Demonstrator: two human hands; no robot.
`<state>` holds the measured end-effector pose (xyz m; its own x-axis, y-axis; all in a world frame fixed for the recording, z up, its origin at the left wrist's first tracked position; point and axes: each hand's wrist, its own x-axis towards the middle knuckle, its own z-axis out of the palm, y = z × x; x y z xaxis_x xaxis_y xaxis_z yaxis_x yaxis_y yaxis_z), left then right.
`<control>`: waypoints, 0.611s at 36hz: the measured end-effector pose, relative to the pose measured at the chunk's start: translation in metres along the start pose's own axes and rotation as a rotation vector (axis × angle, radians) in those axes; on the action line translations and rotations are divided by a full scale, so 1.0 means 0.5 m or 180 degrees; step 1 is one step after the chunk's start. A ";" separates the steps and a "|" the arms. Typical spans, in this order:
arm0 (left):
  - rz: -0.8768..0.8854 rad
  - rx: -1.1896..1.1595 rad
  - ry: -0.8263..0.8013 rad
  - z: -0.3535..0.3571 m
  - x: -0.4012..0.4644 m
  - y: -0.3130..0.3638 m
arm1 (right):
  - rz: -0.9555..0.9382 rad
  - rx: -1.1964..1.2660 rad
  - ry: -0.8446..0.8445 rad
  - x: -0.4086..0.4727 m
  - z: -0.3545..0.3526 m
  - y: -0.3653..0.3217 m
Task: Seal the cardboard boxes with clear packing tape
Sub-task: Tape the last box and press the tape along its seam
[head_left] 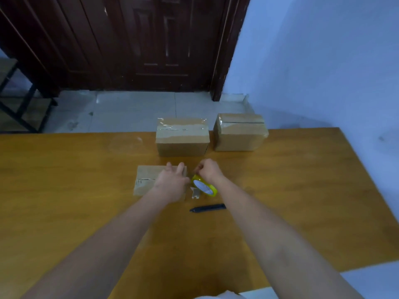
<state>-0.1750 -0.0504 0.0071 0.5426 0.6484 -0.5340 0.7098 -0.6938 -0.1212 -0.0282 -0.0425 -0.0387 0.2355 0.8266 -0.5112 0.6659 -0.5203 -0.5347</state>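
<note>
- The left hand (171, 180) is resting flat on the small cardboard box (146, 180) at the centre of the frame, fingers straight and spread, pressing rather than gripping.
- The right hand (208, 170) is curling round the yellow-cored tape roll (204, 186) just right of that box, its fingertips seeming to pinch at the tape's edge.
- A loose tape end (195, 194) is hanging below the roll; it is likely to fold onto itself or stick to the wooden table (86, 190) if pulled carelessly.
- The light box is at risk of sliding should the pressing hand ease while tape is being drawn.
- This box's top seam is showing as a dark slit on its left side; I cannot tell how much tape is covering it.
- Two larger boxes (182, 137) (240, 131), above centre, are already wearing glossy clear tape.
- A black utility knife (208, 207) is lying near the right forearm, inviting a nick.
</note>
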 end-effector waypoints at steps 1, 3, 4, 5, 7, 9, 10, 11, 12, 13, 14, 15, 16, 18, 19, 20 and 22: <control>0.0017 0.0006 -0.0058 -0.005 -0.003 0.000 | 0.0014 0.0052 0.0047 -0.003 0.000 0.003; 0.0081 -0.0003 -0.0174 -0.017 -0.010 0.000 | 0.0031 0.0122 0.0127 -0.009 -0.003 0.009; 0.0091 -0.0006 -0.0232 -0.023 -0.015 0.000 | 0.0041 0.0155 0.0162 -0.014 -0.006 0.012; 0.0087 0.0000 -0.0264 -0.029 -0.019 0.003 | 0.0053 0.0196 0.0188 -0.017 -0.010 0.016; 0.0135 0.0086 -0.0317 -0.029 -0.021 0.011 | 0.0057 0.0285 0.0234 -0.027 -0.022 0.024; 0.0127 0.0220 -0.0385 -0.008 -0.009 0.017 | 0.0031 0.0405 0.0260 -0.038 -0.039 0.030; 0.0088 0.0206 -0.0393 0.002 -0.003 0.017 | 0.0020 0.0473 0.0272 -0.045 -0.049 0.031; 0.0081 0.0198 -0.0417 0.009 0.001 0.015 | 0.0002 0.0530 0.0286 -0.050 -0.059 0.032; 0.0113 0.0225 -0.0465 0.015 0.006 0.013 | -0.0019 0.0566 0.0293 -0.055 -0.070 0.030; 0.0130 0.0259 -0.0545 0.016 0.006 0.012 | -0.0059 0.0597 0.0299 -0.058 -0.078 0.030; 0.0131 0.0318 -0.0598 0.016 0.005 0.012 | -0.0094 0.0621 0.0295 -0.063 -0.088 0.026; 0.0116 0.0364 -0.0594 0.011 0.001 0.013 | -0.0136 0.0648 0.0288 -0.064 -0.094 0.024; 0.0099 0.0413 -0.0553 0.011 -0.002 0.014 | -0.0164 0.0675 0.0281 -0.067 -0.100 0.019; 0.0041 0.0392 -0.0395 0.012 -0.005 0.017 | -0.0234 0.0731 0.0279 -0.071 -0.109 0.008; -0.0006 0.0343 -0.0332 0.014 -0.006 0.015 | -0.0282 0.0738 0.0276 -0.073 -0.113 0.003; -0.0056 0.0276 -0.0274 0.017 -0.006 0.012 | -0.0313 0.0712 0.0254 -0.077 -0.117 -0.006; -0.0159 0.0034 -0.0089 0.021 -0.011 0.002 | -0.0402 0.0628 0.0218 -0.083 -0.127 -0.027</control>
<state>-0.1820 -0.0577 0.0009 0.4937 0.6734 -0.5502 0.7309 -0.6642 -0.1572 -0.0020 -0.0561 0.0325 0.2109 0.8969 -0.3886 0.5435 -0.4381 -0.7160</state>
